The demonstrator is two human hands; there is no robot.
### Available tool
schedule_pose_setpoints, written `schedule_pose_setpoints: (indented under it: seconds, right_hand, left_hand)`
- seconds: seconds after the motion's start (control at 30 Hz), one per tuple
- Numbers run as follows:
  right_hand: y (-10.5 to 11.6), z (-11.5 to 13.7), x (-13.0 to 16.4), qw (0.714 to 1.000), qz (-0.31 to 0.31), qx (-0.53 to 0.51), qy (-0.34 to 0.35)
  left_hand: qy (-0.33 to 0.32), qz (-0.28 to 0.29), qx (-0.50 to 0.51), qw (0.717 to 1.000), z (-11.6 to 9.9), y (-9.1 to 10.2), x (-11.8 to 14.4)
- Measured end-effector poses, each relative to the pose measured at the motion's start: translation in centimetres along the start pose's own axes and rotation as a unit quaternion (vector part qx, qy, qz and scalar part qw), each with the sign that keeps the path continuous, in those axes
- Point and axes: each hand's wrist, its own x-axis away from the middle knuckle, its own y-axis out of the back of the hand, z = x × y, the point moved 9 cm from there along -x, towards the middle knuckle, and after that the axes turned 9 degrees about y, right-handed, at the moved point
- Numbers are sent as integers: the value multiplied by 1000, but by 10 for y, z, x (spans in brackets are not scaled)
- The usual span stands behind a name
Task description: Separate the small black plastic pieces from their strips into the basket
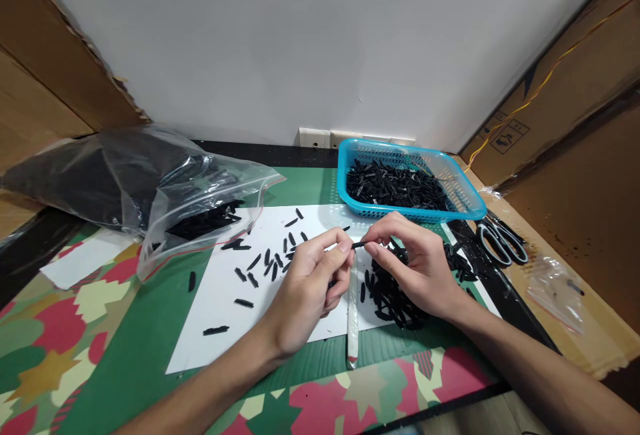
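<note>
My left hand (313,281) and my right hand (417,258) meet over a white sheet of paper (220,301). Together they pinch a small black plastic piece (358,245) between thumbs and fingertips. Under my right hand lies a heap of black pieces (390,298). Several more black pieces (265,265) are scattered over the sheet to the left of my hands. A white stick-like tool (353,318) lies on the paper between my wrists.
A blue basket (465,185) full of black pieces stands at the back right. A clear zip bag (200,205) with black pieces lies at the left. Scissors (500,238) rest at the right, beside a small plastic bag (557,288). Cardboard walls flank the table.
</note>
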Motion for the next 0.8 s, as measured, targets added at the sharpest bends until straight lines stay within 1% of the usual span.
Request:
schedule_pose_setpoints:
  seconds: [0.23, 0.47, 0.8]
  right_hand:
    - [1, -1, 2, 1000, -6, -19, -6]
    - [3, -1, 1, 1000, -15, -19, -2]
    - [3, 2, 0, 1000, -5, -3, 11]
  left_hand:
    - [-8, -9, 14, 1000, -2, 3, 2]
    - [-7, -10, 5, 1000, -2, 3, 2]
    - [-18, -19, -11, 1000, -3, 2, 2]
